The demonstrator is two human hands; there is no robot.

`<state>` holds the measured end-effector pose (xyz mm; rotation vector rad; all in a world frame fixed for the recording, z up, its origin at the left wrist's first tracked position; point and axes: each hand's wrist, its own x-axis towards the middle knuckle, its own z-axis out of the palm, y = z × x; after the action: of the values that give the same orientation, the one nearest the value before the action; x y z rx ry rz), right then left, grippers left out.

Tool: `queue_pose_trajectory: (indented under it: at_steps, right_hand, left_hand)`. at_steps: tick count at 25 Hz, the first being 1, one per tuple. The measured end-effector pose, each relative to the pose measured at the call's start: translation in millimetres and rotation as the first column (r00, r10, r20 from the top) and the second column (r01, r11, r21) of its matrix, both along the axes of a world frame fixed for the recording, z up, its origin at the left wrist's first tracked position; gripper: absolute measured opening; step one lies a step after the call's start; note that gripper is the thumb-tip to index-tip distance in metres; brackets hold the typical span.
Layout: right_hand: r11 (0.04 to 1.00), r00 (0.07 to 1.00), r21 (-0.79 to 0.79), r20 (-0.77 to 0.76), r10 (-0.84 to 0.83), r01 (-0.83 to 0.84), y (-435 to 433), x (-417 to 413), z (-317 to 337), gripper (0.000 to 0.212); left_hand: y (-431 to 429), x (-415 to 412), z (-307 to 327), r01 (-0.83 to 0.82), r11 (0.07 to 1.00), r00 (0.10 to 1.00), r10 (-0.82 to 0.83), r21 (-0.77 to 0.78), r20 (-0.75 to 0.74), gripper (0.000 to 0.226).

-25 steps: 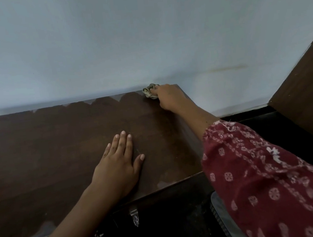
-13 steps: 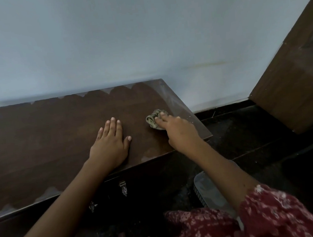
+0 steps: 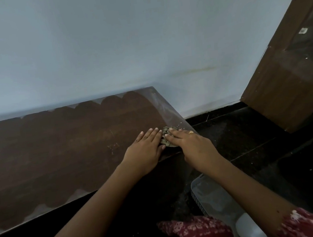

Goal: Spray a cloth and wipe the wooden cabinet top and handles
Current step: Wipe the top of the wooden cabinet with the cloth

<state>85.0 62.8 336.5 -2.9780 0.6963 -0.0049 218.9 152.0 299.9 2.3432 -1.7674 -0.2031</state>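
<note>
The left hand (image 3: pixel 145 150) is laid flat on the cabinet top (image 3: pixel 57 149), fingers released; the crumpled cloth (image 3: pixel 165 133) is pressed down by the right hand (image 3: pixel 191 145), fingers nearly straight.

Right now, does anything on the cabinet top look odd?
Yes. A pale dusty film lies in scallops along the back, front and right edges of the top, and small crumbs sit beside the cloth.
</note>
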Motion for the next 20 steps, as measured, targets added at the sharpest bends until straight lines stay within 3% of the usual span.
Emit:
queue_pose_trajectory:
  at_steps: [8,13,17,20]
  right_hand:
    - [0.995,0.995,-0.017,-0.017,0.095,-0.096,-49.4,79.8,-0.8,0.066]
    - [0.977,0.979,0.151,-0.115,0.170,-0.152,-91.6,142.8,1.9,0.064]
    - [0.946,0.963,0.209,-0.057,0.263,-0.246,-122.2,166.0,-7.1,0.051]
    - [0.961,0.971,0.138,0.039,0.235,-0.239,-122.8,194.5,-18.3,0.050]
  left_hand:
    - [-57.9,53.8,21.5,-0.046,0.999,0.984,0.048,-0.016,0.169,0.056]
    - [-85.7,108.4,34.6,-0.126,0.991,0.944,0.107,0.041,0.311,0.052]
    - [-97.2,138.8,32.6,-0.183,0.981,0.927,0.149,0.068,0.344,0.046]
    - [-104.9,157.6,24.1,-0.235,0.972,0.929,0.218,0.022,0.300,0.049]
